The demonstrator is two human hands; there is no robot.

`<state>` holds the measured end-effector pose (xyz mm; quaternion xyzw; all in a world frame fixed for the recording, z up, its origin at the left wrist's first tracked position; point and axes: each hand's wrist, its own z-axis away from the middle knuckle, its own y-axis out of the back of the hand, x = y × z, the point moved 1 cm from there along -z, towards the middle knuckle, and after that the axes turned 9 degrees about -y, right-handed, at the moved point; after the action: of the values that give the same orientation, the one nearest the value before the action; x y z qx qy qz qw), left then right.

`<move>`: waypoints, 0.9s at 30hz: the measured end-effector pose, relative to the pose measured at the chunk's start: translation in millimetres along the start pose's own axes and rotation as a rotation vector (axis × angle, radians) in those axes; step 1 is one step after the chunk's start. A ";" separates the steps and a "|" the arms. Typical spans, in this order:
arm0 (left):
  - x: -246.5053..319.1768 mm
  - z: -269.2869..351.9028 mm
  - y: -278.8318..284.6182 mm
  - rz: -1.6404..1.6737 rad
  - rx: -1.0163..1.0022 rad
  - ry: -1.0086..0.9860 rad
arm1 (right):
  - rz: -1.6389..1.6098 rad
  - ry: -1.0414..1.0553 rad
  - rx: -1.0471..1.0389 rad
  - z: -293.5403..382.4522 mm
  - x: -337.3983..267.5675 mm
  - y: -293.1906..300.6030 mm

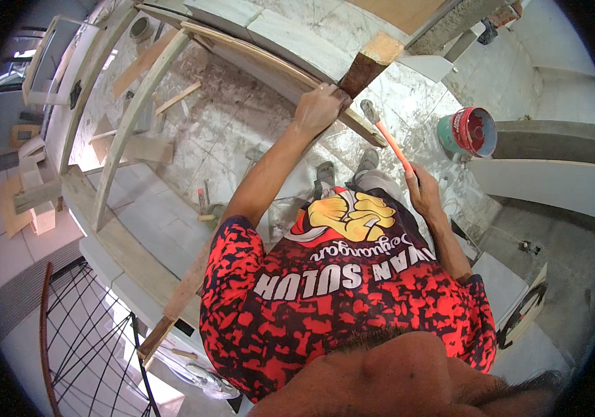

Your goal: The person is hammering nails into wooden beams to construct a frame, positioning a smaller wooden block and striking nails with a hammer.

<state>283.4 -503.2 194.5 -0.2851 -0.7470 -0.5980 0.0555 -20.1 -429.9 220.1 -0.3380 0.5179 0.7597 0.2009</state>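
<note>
My left hand (322, 108) is closed around the lower part of a dark-sided timber post (362, 75), whose pale sawn end faces up. The post meets a long wooden frame rail (362, 127) just below my fingers. In my right hand (423, 190) is a hammer with an orange handle (392, 143). Its grey head (369, 110) points up, apart from the rail and the post, on their right side. My sandalled feet stand on the dusty tiled floor (214, 140) below the rail's end.
A paint bucket (466, 131) stands to the right, beside a curved grey ledge (552, 140). Wooden frame bars (133, 117) arch at the left. Loose wood strips (177, 98) and board offcuts (146, 148) litter the floor. A second hammer (253, 154) lies near my left forearm.
</note>
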 end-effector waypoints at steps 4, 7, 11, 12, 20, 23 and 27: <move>-15.8 -2.9 -10.5 0.245 0.052 0.248 | -0.016 -0.004 0.000 -3.9 -2.1 -2.4; -20.5 0.6 -4.7 0.572 0.175 0.426 | -0.025 -0.048 0.034 -1.1 4.1 -3.0; -20.6 7.3 -6.4 0.540 0.153 0.338 | -0.037 -0.108 0.034 0.6 9.0 -2.1; -22.1 7.7 -7.5 0.522 0.155 0.316 | -0.046 -0.114 0.032 1.1 8.8 -1.7; -19.7 6.1 -7.9 0.320 0.108 0.153 | -0.047 -0.045 0.042 3.0 -5.7 0.9; -23.3 8.3 -13.7 0.282 0.138 0.120 | -0.047 0.032 0.024 1.2 -20.8 4.5; -15.6 7.5 -4.8 0.260 0.132 0.115 | -0.004 0.150 -0.020 1.5 -45.5 13.3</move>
<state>295.9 -502.4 181.7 -0.3404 -0.7370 -0.5507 0.1939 2.1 -431.6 261.9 -0.3969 0.5235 0.7369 0.1595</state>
